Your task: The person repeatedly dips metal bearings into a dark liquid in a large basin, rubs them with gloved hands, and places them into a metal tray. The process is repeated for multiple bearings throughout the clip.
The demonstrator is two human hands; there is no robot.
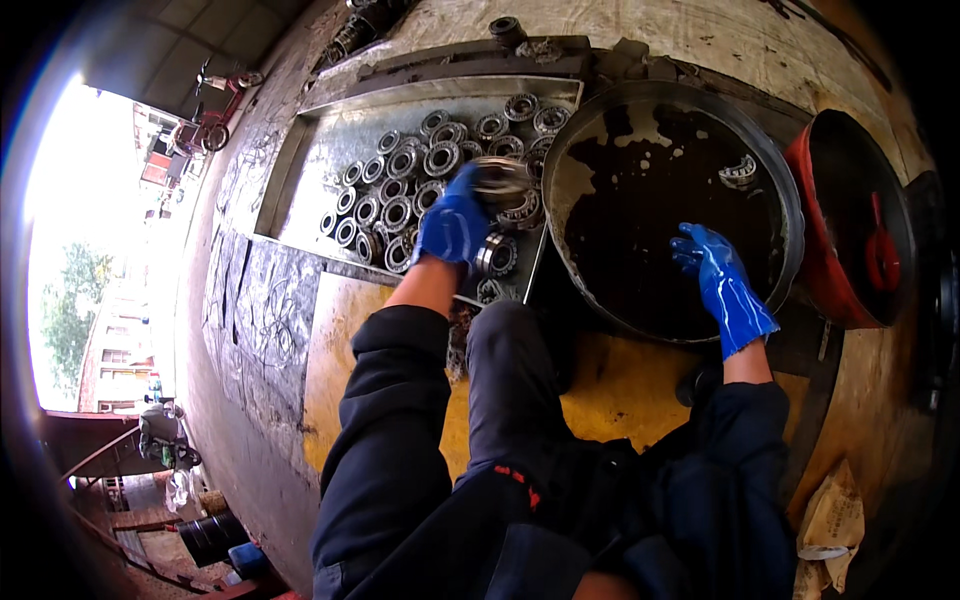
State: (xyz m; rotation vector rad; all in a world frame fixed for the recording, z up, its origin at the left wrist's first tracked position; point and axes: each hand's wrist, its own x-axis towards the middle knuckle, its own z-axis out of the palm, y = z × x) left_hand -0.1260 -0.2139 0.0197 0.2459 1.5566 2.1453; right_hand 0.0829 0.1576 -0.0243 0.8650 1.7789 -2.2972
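My left hand (pixel 450 228), in a blue rubber glove, is above the right part of a metal tray (pixel 285 195). Its fingers are closed on a bearing (pixel 503 178) that is smeared by motion. Many steel roller bearings (pixel 397 212) lie in the tray below, and one bearing (pixel 497 255) stands on its side by my wrist. Over a large round basin (pixel 795 215) of dark liquid, my right hand (pixel 722 285), gloved the same way, has its fingers stretched out and holds nothing. A roller bearing (pixel 738 173) sits partly sunk in the liquid beyond it.
A red-rimmed round pan (pixel 815 215) with a red tool (pixel 882 250) inside stands right of the basin. Torn brown paper (pixel 835 520) lies at the lower right. Yellow board (pixel 340 340) is under my legs. Parked far left is a red three-wheeler (pixel 205 125).
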